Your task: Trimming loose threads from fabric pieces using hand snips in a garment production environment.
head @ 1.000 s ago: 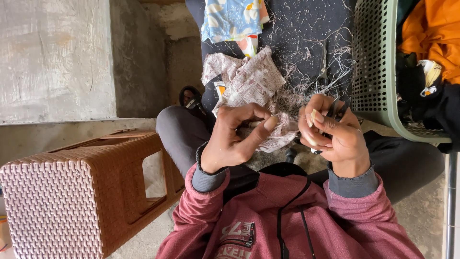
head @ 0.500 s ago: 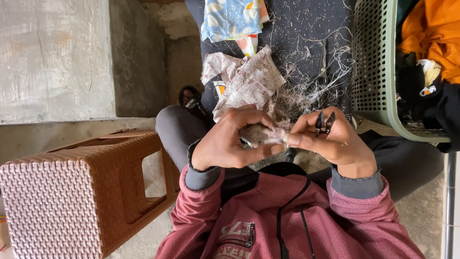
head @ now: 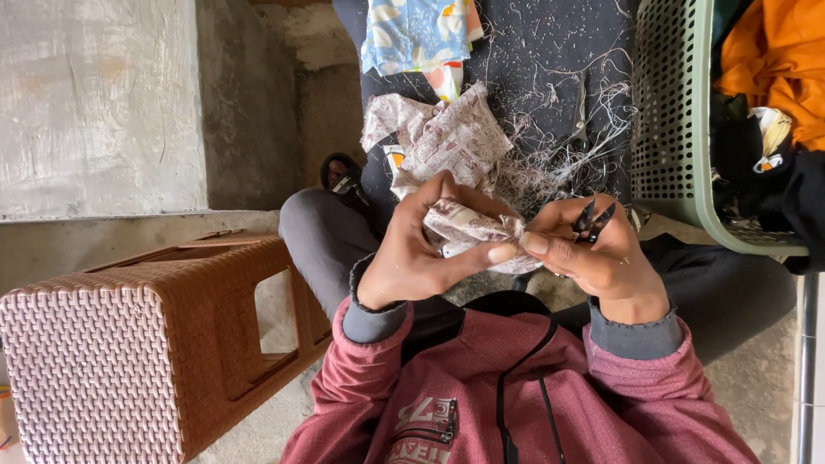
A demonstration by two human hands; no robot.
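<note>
In the middle of the frame, the left hand (head: 412,258) squeezes a small patterned cloth piece (head: 468,228), likely to keep it tight. The right hand (head: 593,253) pinches the cloth's end and also grips small dark thread snips (head: 595,219), tips pointing up. Loose threads (head: 559,155) lie on the dark cloth (head: 550,51) above. A green basket (head: 679,120) crowds the right; a brown woven stool (head: 146,344) sits lower left.

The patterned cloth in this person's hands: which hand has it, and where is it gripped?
Both. The left hand wraps the bunched patterned cloth; the right hand pinches its end and also holds small dark snips.
</note>
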